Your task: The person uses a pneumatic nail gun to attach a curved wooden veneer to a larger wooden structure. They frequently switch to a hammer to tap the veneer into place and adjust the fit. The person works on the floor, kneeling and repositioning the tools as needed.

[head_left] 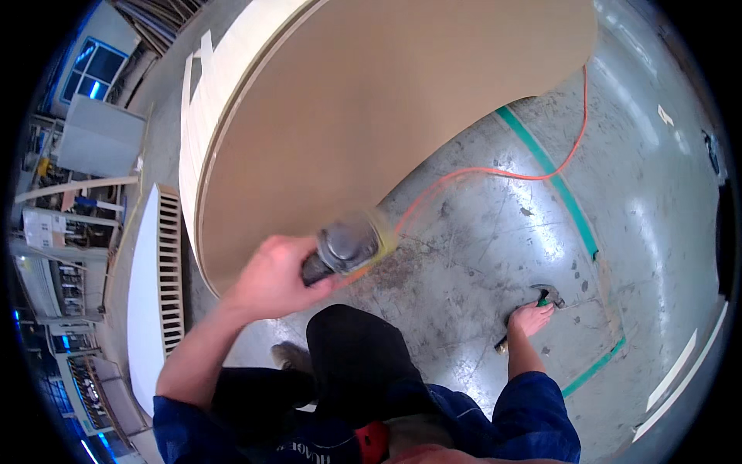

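My left hand [274, 280] is closed around the handle of a dark-bodied, yellowish power tool, which looks like an air nailer [349, 243]; motion blurs it. The tool is over the lower edge of a large, curved brown panel [332, 116], and I cannot tell whether it touches. An orange hose [495, 171] curves away from near the tool across the floor to the panel's right end. Down on the right, my right hand [531, 318] grips a claw hammer [549, 295] low over the grey floor. Fingers cover most of its handle, with the butt showing below.
Pale wood strips [202, 127] line the panel's left side. Left of it lies a white curved piece with a slatted edge [169, 263]. Green tape [553, 174] marks the concrete floor [464, 247]. White strips [671, 371] lie far right. Racks and stacked materials stand along the left.
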The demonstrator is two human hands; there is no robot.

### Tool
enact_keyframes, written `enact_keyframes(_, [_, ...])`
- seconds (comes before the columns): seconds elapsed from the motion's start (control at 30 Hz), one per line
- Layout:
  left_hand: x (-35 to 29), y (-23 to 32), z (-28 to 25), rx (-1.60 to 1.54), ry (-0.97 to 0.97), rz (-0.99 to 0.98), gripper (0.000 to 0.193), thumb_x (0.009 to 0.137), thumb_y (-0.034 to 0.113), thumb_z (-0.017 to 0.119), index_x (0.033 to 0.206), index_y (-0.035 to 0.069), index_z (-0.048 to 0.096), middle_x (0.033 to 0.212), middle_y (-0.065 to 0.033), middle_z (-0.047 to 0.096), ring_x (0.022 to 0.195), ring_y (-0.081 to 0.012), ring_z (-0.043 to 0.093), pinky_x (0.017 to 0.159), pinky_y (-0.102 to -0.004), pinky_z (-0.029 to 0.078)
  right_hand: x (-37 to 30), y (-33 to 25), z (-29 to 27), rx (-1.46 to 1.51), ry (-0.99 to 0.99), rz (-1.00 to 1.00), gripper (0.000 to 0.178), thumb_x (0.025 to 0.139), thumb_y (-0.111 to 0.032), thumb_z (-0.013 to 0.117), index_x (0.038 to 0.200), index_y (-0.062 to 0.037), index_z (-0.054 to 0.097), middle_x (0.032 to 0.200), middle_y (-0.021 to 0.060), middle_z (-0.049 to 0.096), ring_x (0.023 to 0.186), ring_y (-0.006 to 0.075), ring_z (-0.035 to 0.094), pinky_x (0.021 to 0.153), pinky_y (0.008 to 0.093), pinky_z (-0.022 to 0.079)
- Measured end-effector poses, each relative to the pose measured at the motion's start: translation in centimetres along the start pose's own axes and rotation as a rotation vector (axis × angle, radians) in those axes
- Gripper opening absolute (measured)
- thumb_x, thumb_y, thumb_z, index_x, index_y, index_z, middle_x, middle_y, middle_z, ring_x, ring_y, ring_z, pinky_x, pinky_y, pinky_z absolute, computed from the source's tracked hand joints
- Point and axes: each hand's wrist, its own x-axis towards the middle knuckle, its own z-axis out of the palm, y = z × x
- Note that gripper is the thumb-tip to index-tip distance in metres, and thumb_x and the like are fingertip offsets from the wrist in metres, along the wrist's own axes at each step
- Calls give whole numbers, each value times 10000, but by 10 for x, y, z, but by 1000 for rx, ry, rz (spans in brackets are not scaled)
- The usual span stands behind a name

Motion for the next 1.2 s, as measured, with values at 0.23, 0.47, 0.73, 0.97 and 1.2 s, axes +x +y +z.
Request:
enact_keyframes(0.23, [-21,95,-141,-578,323,25,439,862,170,710,1212,-28,533,759,-72,597,588,-152,584,574,-267,494,-7,-9,-8,28,-76,13,520,1024,-223,512,1460,33,393,1496,205,465,1340,371,487,1134,435,389])
enact_keyframes(0.47, [11,114,-208,-726,364,77,438,1005,197,580,1317,-91,471,698,15,456,487,-56,425,427,-206,359,-2,-11,-19,34,-80,38,519,1014,-204,529,1467,10,394,1488,191,485,1358,357,485,1157,428,382])
enact_keyframes(0.73, [48,141,-212,-486,384,-12,410,1000,286,597,1213,-65,603,612,77,468,452,-5,457,430,-166,384,-5,-17,-21,24,-112,50,513,1015,-206,531,1466,1,401,1465,188,514,1348,363,494,1150,423,389])
enact_keyframes(0.97, [80,143,-235,-329,328,-4,364,994,297,626,1154,-30,609,625,86,495,449,-1,469,422,-136,398,0,-6,-9,-6,-75,38,505,1013,-204,532,1458,1,412,1447,183,529,1317,362,513,1118,425,416])
enact_keyframes(1.2, [96,146,-257,-316,258,-8,405,1004,314,618,1176,-52,602,611,80,449,441,-12,430,401,-179,356,-3,-12,-16,17,-70,24,504,1010,-210,543,1451,-5,409,1435,179,539,1309,361,524,1110,418,427])
